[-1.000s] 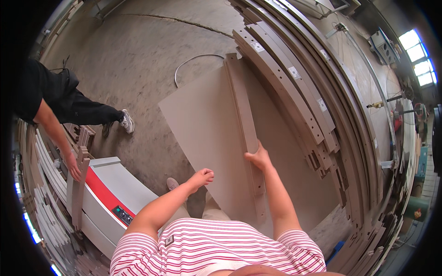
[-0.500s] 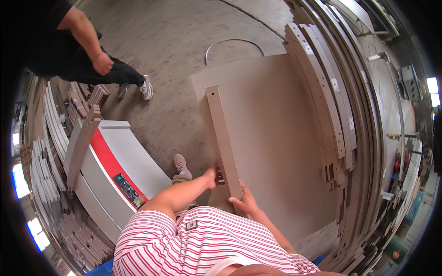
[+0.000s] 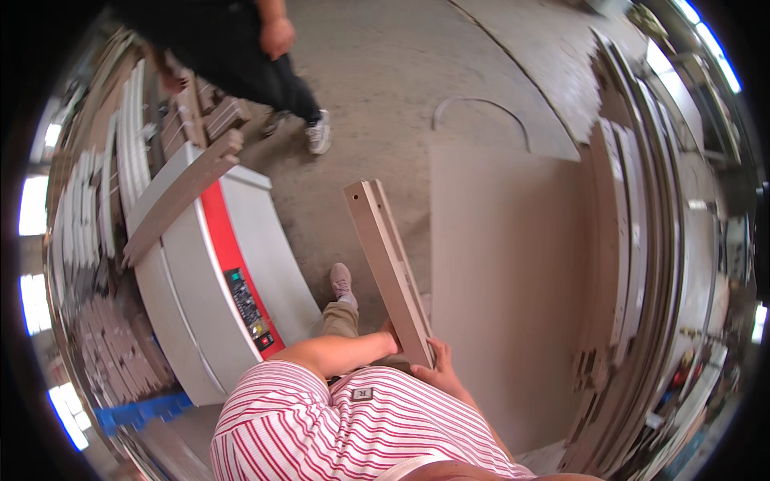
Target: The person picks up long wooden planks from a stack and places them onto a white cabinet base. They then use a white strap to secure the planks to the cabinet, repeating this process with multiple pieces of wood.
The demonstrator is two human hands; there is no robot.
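Grasping a long brown board point(image 3: 385, 268) at its near end before the body, the right hand point(image 3: 438, 367) faces the left hand point(image 3: 391, 337), whose grip is hidden; a grey machine point(image 3: 273, 240) stands left, a flat panel point(image 3: 505, 280) right, stacked boards point(image 3: 611, 240) beyond it.

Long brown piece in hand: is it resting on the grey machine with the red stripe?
No, the right hand grips the long brown piece, and floor shows between it and the grey machine.
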